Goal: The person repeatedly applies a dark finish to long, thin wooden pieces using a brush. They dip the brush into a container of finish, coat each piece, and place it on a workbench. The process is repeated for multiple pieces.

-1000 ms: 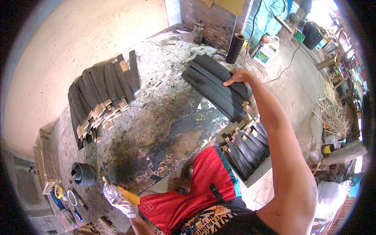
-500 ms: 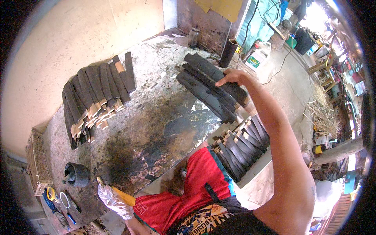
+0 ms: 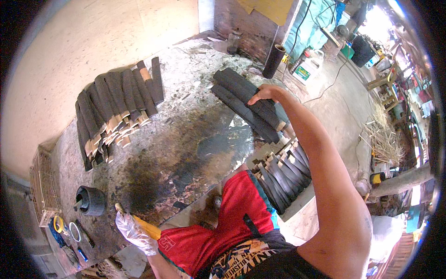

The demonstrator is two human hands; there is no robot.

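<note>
A white plastic jug [image 3: 310, 66] with a green label is standing on the concrete floor beyond the far right corner of the worktop [image 3: 186, 135], just past a black tube [image 3: 273, 60] that is standing upright at that corner, and a glass jar [image 3: 233, 43] is sitting at the far edge against the brick wall. A sheet of yellow-brown board [image 3: 269, 9] is hanging on that wall above. The right hand [image 3: 265, 93] is reaching out on a nearly straight arm, palm down and fingers curled, and is resting on the top of a pile of dark blackened strips [image 3: 248, 104] lying along the right edge of the worktop; whether the fingers are closing round a strip or only pressing on it cannot be told. The left hand [image 3: 134, 235], in a thin clear glove, is staying low at the near edge, its fingers wrapping round a tool with a yellow handle [image 3: 146, 227]. A second batch of dark strips [image 3: 114, 104], with pale bare ends, is fanning out toward the far left corner. A black round pot [image 3: 89, 201] is sitting at the near left corner, with rolls of tape [image 3: 65, 228] just beside it. More dark strips [image 3: 281, 174] are lying stacked on the floor below the right edge, beside the person's red shorts [image 3: 223, 228].
</note>
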